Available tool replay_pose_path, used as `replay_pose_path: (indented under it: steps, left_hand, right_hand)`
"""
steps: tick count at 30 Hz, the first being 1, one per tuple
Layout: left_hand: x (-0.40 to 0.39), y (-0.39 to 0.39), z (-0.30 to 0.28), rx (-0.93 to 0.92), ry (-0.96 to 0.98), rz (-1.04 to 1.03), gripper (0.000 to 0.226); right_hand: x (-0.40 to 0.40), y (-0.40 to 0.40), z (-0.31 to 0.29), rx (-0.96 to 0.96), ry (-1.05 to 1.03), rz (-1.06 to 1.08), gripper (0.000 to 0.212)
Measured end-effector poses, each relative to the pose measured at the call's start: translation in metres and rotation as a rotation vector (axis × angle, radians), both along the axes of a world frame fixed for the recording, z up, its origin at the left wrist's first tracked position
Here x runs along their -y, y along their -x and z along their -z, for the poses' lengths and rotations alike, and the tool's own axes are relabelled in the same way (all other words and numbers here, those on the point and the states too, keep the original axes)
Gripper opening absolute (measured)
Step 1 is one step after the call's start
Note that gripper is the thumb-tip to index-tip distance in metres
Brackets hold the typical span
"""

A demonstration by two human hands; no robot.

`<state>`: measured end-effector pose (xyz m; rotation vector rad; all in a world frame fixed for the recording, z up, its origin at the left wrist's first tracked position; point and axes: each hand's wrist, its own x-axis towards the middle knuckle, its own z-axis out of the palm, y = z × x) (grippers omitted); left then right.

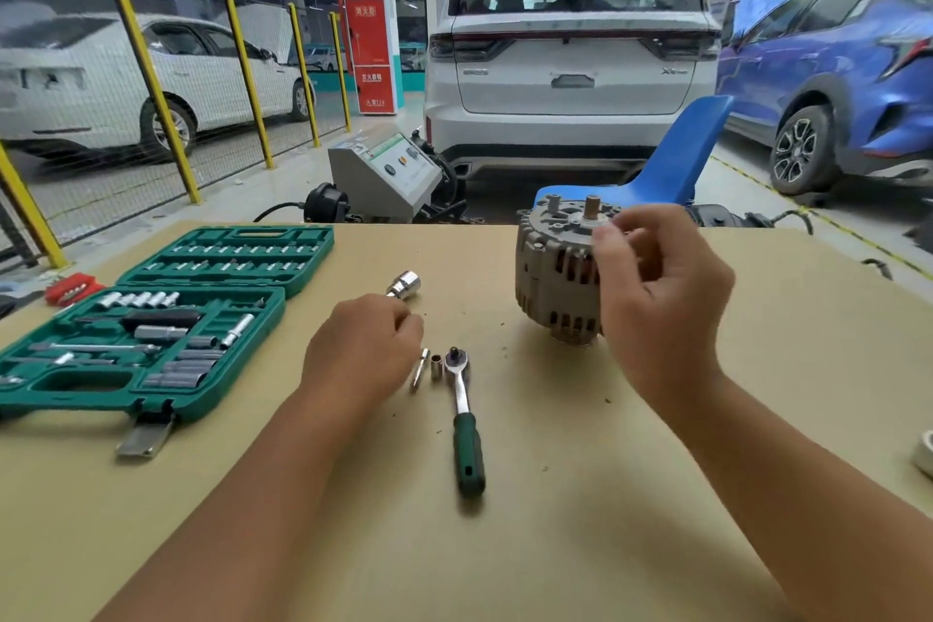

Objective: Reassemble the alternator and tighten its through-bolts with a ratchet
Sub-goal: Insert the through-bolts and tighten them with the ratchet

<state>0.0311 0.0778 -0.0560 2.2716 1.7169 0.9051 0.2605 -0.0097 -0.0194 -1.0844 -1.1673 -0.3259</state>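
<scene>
One open green plastic socket case [151,318] lies far left on the tan table [656,470]. Next, the left hand [361,349], fingers curled, contents unseen, then one large chrome socket [404,284], two small bits [426,365], one green-handled ratchet [464,414]. One grey ribbed metal alternator [555,278] stands upright right of centre, the right hand [656,298] pinching something small at its top.

The left hand [361,349] is low at about 9 o'clock, with its fingers curled. The right hand [656,298] is raised at 2 o'clock, fingertips [606,237] pinched together.
</scene>
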Motion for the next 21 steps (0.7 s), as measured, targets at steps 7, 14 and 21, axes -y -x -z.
replay_pose_path:
  steps: [7, 14, 21]
  left_hand:
    - [-0.001, -0.043, -0.034, 1.01, 0.302, 0.229, 0.028]
    - [-0.027, -0.125, -0.064, 0.873, 0.914, 0.176, 0.067]
    - [-0.027, -0.137, -0.047, 0.972, 0.922, 0.259, 0.053]
  right_hand:
    - [-0.019, -0.078, -0.01, -0.865, 0.747, -0.148, 0.065]
    - [-0.025, -0.089, 0.001, -0.962, 1.027, -0.523, 0.086]
    - [-0.035, -0.083, 0.012, -0.897, 0.902, -0.604, 0.058]
